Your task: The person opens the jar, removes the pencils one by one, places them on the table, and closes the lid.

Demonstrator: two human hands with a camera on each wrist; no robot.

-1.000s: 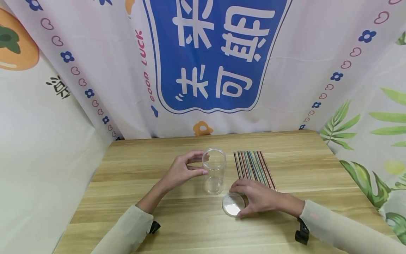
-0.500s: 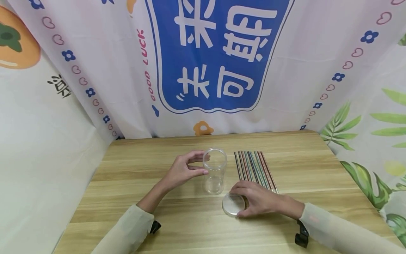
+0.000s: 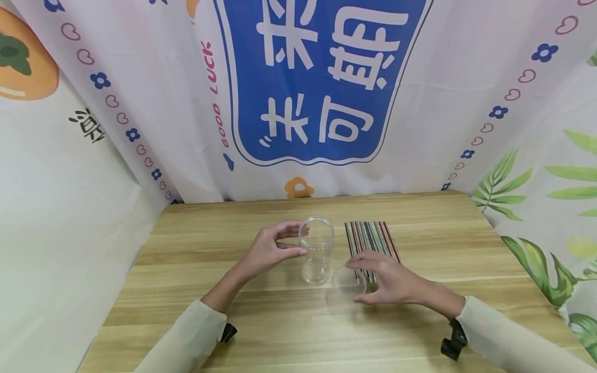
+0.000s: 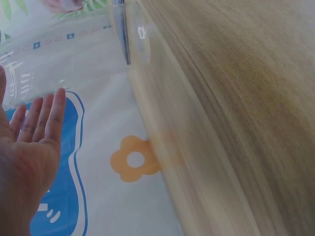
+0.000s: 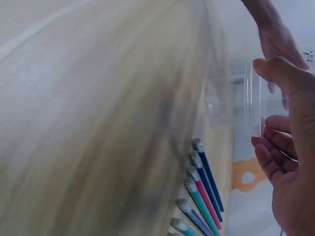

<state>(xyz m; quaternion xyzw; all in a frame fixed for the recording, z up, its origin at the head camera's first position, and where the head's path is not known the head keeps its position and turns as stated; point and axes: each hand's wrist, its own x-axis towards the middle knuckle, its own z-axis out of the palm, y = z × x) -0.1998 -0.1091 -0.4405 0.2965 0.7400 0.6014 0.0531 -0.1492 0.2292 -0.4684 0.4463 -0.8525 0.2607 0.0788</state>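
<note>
A tall clear plastic cup (image 3: 316, 261) stands upright and open-topped near the middle of the table. My left hand (image 3: 275, 246) holds its upper left side, with the thumb in front and the fingers behind the rim. In the left wrist view, fingertips lie against the clear wall of the cup (image 4: 54, 59). My right hand (image 3: 393, 278) pinches a round clear lid (image 3: 349, 283) by its edge, just right of the cup. The right wrist view shows this lid (image 5: 253, 101) raised off the tabletop, between thumb and fingertips.
A row of several slim coloured sticks (image 3: 370, 235) with silvery ends lies behind the right hand, which partly covers them. The wooden table (image 3: 210, 233) meets a printed curtain (image 3: 186, 129) at the back, and more printed cloth (image 3: 70, 207) hangs at the left.
My right hand has lifted the lid off the table and moved it slightly back and to the right. The left hand and the cup stay in place.
</note>
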